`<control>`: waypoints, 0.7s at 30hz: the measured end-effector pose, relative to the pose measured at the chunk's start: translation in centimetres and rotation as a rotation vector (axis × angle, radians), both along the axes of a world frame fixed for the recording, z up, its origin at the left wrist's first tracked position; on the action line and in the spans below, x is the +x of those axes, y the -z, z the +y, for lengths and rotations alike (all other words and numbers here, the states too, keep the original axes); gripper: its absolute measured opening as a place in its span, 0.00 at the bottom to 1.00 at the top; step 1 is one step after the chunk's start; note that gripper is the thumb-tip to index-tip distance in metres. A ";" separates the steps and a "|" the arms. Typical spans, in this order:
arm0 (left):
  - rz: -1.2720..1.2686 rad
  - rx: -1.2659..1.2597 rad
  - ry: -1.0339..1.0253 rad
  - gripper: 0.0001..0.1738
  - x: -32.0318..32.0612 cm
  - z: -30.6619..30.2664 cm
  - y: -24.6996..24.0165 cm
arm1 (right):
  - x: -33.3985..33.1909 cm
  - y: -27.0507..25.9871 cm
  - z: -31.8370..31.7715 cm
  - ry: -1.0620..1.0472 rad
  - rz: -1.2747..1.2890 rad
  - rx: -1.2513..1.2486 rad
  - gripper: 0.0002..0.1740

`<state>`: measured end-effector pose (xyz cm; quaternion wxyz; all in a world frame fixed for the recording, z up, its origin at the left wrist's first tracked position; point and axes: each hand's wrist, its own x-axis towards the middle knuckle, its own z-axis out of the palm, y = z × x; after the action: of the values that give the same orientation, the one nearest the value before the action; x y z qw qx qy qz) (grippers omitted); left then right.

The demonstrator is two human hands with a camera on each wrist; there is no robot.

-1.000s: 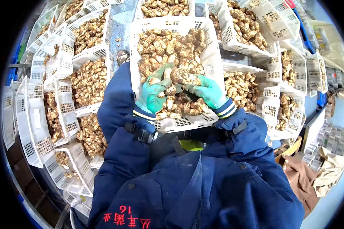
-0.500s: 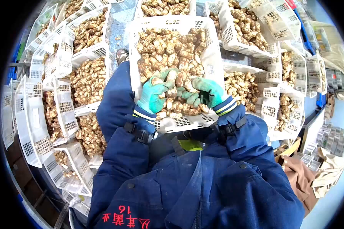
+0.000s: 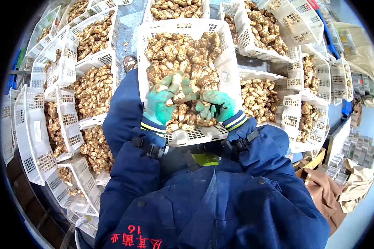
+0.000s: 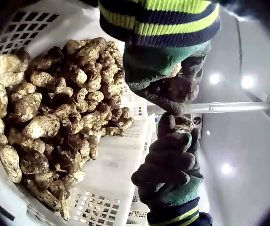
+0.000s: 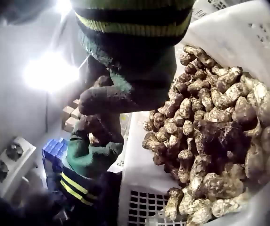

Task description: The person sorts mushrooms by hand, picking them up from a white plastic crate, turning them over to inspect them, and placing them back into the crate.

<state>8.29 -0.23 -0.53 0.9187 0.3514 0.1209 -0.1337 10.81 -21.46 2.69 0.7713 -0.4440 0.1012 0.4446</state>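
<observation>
All views show mushrooms [image 3: 180,54], only wrist views lights [image 4: 247,82].

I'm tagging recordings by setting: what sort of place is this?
Probably a produce sorting or packing room: the central white crate holds a heap of what look like mushrooms, and more filled crates stand on both sides.

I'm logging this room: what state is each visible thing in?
Green-gloved left hand: fingers curled round a brown-and-white mushroom.
Green-gloved right hand: fingers curled, apparently on another mushroom.
White perforated plastic crate under the hands: open, partly full.
Mushrooms inside it: loosely heaped.
White plastic crates around it: open, holding mushrooms.
Black plastic buckle at left wrist: looks fastened.
Round white lights: lit.
</observation>
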 end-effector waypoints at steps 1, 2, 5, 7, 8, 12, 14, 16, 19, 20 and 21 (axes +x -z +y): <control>-0.016 -0.040 -0.015 0.29 0.0 0.1 0.3 | -0.3 -0.4 -0.1 0.068 0.016 -0.034 0.17; -0.033 -0.078 -0.030 0.33 -0.2 0.3 0.5 | -0.6 -1.0 -0.1 0.136 0.031 -0.065 0.18; -0.061 -0.131 -0.008 0.37 -0.3 0.3 -0.2 | 0.0 0.7 -0.9 0.110 0.030 0.014 0.20; -0.075 -0.157 0.005 0.35 -0.2 0.2 0.6 | 0.3 0.8 -1.4 0.059 -0.047 0.004 0.20; -0.077 -0.172 0.005 0.35 -0.2 0.1 1.0 | 0.4 1.1 -1.6 0.056 -0.078 -0.035 0.19; -0.129 -0.119 0.035 0.32 -0.2 0.0 1.5 | 0.4 1.0 -1.6 0.032 -0.206 -0.202 0.17; -0.092 -0.014 0.072 0.30 -0.6 1.3 7.3 | 0.2 -0.3 -1.0 0.014 -0.318 -0.262 0.16; -0.211 0.371 0.101 0.29 -1.2 1.5 7.8 | 0.6 2.8 -2.0 0.026 -0.219 -0.055 0.17; -0.215 0.506 0.097 0.28 -2.0 1.1 5.5 | 1.3 0.6 -1.6 0.049 -0.168 -0.036 0.17; -0.180 0.392 0.091 0.28 -1.7 1.0 5.6 | 1.2 0.5 -1.4 0.136 -0.146 -0.036 0.17; -0.144 0.279 0.084 0.28 -1.3 1.0 5.7 | 1.3 1.6 -2.0 0.120 -0.200 -0.029 0.18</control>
<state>6.98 0.76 -6.22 0.8610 0.4888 0.0574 -0.1286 12.08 -23.46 1.07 0.7963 -0.4903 0.0569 0.3495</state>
